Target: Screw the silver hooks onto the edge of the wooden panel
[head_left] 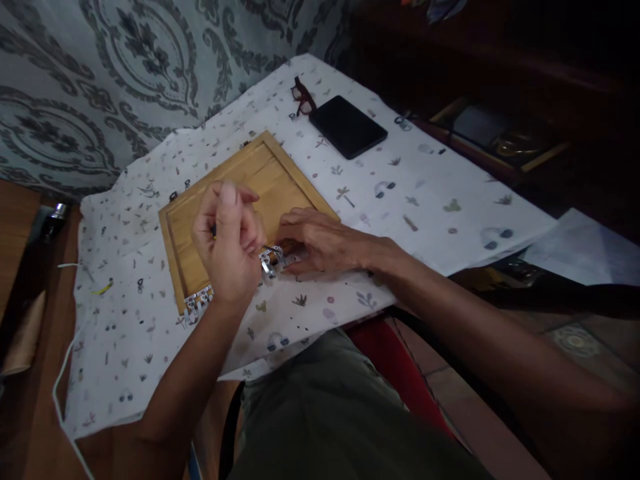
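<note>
A framed wooden panel (250, 175) lies flat on the table, with silvery metal hinges along its near edge. My left hand (227, 250) is closed in a fist above the panel. It grips what looks like a screwdriver (269, 249); a thin shaft shows toward the right, and most of the handle is hidden in the fingers. My right hand (320, 240) rests at the panel's near right part, its fingers bent and its thumb against a metal hinge (269, 265). A second metal hinge (199, 300) sits at the panel's near left corner.
A black tablet (349, 127) and red-framed glasses (303, 97) lie beyond the panel on the patterned tablecloth (420, 193). A white cord (63, 393) hangs at the left edge. Patterned wallpaper (140, 60) rises behind, and an open drawer (500, 137) stands at right.
</note>
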Action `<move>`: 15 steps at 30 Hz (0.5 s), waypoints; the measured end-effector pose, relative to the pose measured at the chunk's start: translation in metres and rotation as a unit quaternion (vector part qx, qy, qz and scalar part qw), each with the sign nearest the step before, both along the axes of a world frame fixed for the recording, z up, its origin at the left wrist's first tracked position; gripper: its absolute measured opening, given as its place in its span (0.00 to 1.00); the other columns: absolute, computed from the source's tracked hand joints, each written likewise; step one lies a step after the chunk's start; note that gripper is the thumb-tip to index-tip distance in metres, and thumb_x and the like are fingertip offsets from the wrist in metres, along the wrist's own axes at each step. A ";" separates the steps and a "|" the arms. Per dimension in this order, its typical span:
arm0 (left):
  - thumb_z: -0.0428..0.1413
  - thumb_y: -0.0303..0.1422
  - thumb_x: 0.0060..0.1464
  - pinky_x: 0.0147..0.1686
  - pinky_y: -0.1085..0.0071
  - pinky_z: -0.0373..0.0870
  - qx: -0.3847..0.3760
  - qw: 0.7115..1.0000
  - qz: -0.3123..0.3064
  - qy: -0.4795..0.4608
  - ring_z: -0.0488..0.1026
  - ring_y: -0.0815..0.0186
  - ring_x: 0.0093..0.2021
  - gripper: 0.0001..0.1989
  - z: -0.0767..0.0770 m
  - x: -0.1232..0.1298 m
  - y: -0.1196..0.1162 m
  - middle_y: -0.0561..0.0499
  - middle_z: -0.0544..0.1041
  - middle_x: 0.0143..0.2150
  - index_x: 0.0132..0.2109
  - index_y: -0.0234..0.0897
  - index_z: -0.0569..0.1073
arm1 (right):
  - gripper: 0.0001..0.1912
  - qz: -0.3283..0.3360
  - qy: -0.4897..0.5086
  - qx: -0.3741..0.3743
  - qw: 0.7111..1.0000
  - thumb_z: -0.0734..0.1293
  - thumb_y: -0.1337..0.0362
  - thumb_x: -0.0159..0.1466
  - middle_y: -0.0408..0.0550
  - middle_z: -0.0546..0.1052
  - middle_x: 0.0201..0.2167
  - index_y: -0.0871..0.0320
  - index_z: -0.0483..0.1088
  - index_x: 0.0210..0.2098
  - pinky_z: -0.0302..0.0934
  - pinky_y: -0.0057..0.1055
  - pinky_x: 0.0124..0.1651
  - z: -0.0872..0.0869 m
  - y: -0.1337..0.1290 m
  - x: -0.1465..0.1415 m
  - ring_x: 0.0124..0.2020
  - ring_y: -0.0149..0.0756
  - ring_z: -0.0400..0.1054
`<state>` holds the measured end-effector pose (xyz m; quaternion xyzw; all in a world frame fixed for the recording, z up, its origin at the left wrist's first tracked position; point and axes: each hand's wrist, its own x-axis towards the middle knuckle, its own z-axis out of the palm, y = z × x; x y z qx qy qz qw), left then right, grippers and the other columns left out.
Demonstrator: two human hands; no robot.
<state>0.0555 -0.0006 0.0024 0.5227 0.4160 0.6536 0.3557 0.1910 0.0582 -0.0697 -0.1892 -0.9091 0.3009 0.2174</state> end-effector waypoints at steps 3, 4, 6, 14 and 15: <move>0.58 0.48 0.62 0.14 0.72 0.41 -0.010 0.999 -0.044 -0.016 0.39 0.76 0.14 0.19 0.002 0.001 0.004 0.63 0.46 0.15 0.29 0.40 0.71 | 0.13 -0.001 0.012 0.007 1.000 0.74 0.57 0.60 0.48 0.68 0.35 0.60 0.72 0.35 0.53 0.35 0.44 -0.002 0.000 0.000 0.40 0.40 0.61; 0.59 0.48 0.61 0.14 0.73 0.41 -0.019 0.998 -0.061 -0.023 0.38 0.76 0.14 0.19 0.003 0.001 0.006 0.63 0.47 0.14 0.29 0.39 0.72 | 0.13 -0.001 0.015 0.006 1.000 0.73 0.57 0.60 0.48 0.69 0.35 0.60 0.71 0.35 0.53 0.35 0.43 -0.002 0.000 0.000 0.39 0.40 0.61; 0.62 0.47 0.59 0.13 0.75 0.39 -0.038 0.993 -0.108 -0.030 0.38 0.78 0.13 0.19 0.006 -0.001 0.011 0.63 0.47 0.13 0.28 0.37 0.72 | 0.12 0.003 0.018 0.001 1.000 0.72 0.57 0.61 0.48 0.69 0.35 0.59 0.71 0.35 0.52 0.35 0.44 -0.002 0.000 0.000 0.40 0.40 0.61; 0.57 0.40 0.64 0.13 0.79 0.41 -0.081 0.928 -0.361 0.033 0.38 0.80 0.13 0.13 0.011 -0.023 0.023 0.64 0.46 0.16 0.35 0.36 0.77 | 0.10 0.009 0.008 -0.018 1.000 0.72 0.60 0.61 0.45 0.68 0.32 0.59 0.72 0.36 0.51 0.34 0.41 0.002 0.001 -0.001 0.37 0.38 0.59; 0.56 0.39 0.64 0.13 0.79 0.41 -0.074 0.927 -0.367 0.031 0.38 0.80 0.13 0.13 0.010 -0.025 0.024 0.63 0.46 0.16 0.35 0.36 0.77 | 0.10 0.008 0.007 -0.019 1.000 0.72 0.60 0.61 0.45 0.68 0.32 0.59 0.72 0.36 0.51 0.34 0.40 0.002 0.001 -0.001 0.36 0.38 0.59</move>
